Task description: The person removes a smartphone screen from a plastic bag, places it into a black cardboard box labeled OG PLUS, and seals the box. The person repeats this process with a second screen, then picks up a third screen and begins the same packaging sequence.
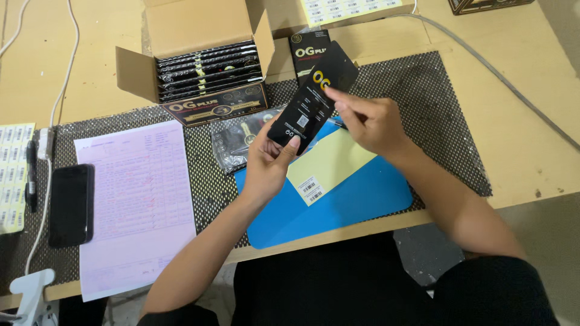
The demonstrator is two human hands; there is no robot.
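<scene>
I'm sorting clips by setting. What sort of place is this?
Likely a packing or labelling bench: an open cardboard carton of slim black boxes, barcode sticker sheets, and a pink printed form.

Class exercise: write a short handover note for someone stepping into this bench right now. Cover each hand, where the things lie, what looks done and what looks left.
Left hand: grips the lower end of a slim black package, thumb on its face.
Right hand: fingertips pinch at the package's upper part.
Below the hands: a blue mat with a yellow backing sheet carrying one barcode label.
Behind: an open cardboard box with a row of like black packages; another black package stands beside it.
Left: pink form, black phone.
Done: box looks nearly full.
Left: the package in hand is outside the box; one label remains on the sheet.
</scene>
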